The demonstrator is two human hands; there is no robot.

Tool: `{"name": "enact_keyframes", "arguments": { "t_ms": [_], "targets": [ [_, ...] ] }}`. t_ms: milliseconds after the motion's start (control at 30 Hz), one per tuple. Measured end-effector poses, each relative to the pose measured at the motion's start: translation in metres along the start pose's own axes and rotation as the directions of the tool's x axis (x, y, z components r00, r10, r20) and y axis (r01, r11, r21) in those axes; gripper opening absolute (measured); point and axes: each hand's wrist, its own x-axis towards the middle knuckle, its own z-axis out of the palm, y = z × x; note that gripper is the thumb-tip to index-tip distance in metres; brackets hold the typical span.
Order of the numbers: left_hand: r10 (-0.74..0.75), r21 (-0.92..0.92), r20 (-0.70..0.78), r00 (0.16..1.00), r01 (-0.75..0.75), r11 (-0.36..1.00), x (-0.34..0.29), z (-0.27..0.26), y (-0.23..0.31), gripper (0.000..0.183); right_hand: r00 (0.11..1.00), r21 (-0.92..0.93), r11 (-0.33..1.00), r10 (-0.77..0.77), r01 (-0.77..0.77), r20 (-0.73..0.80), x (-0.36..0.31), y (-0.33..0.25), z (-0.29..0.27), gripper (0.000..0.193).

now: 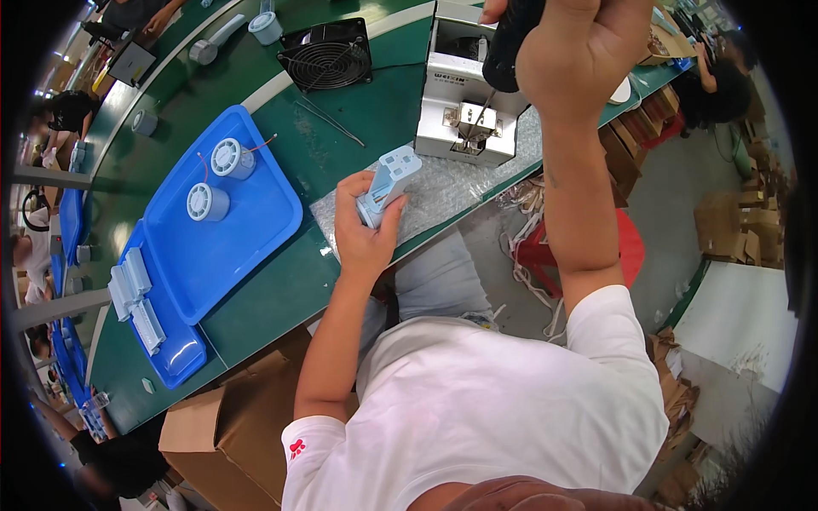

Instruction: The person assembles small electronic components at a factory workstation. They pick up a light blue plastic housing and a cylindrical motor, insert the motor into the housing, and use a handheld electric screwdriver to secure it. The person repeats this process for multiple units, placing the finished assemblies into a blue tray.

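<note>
My left hand [365, 234] is wrapped round a light-blue plastic housing [397, 173] with a boxy, hollow upper end. It holds the piece over a sheet of bubble wrap [452, 187] near the table edge. Up high, my right hand [558, 72] grips a black electric screwdriver [514, 51]. Its thin bit points down at the metal pick-up block [477, 122] of a white screw feeder [447, 95]. Whether the bit touches a screw there is too small to tell.
A blue tray [277, 223] holds two round light-blue parts [207, 203] with red wires. Beside it, a narrower blue tray [181, 362] carries light-blue plastic pieces [136, 285]. Tweezers [331, 121] and a black fan [328, 55] sit behind. A cardboard box [200, 422] stands below the table.
</note>
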Motion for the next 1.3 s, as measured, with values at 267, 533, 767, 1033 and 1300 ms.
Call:
{"name": "enact_keyframes", "arguments": {
  "t_ms": [267,533,767,1033,1300],
  "targets": [
    [0.061,-0.009,-0.003,0.998,-0.061,0.998,0.001,-0.001,-0.004,0.04,1.0,-0.049,0.999,-0.002,0.001,-0.015,-0.011,-0.003,-0.002,0.04],
    [0.004,-0.07,0.025,1.0,-0.002,0.998,0.001,0.001,-0.005,0.04,0.967,-0.12,0.978,0.142,-0.17,-0.213,-0.005,-0.01,0.002,0.035],
    [0.098,-0.01,-0.007,0.995,-0.098,0.995,0.001,0.0,-0.009,0.041,0.818,0.305,0.767,0.57,-0.564,0.081,-0.01,-0.021,-0.037,0.072],
    [0.116,-0.01,-0.037,0.993,-0.117,0.993,-0.001,-0.002,-0.01,0.041,0.857,0.223,0.848,0.508,-0.481,-0.084,-0.012,-0.063,0.059,0.067],
    [0.115,-0.046,-0.042,0.992,-0.117,0.992,0.0,0.001,-0.008,0.041,0.879,0.12,0.873,0.476,-0.473,0.005,-0.032,-0.019,0.017,0.096]
  ]
}}
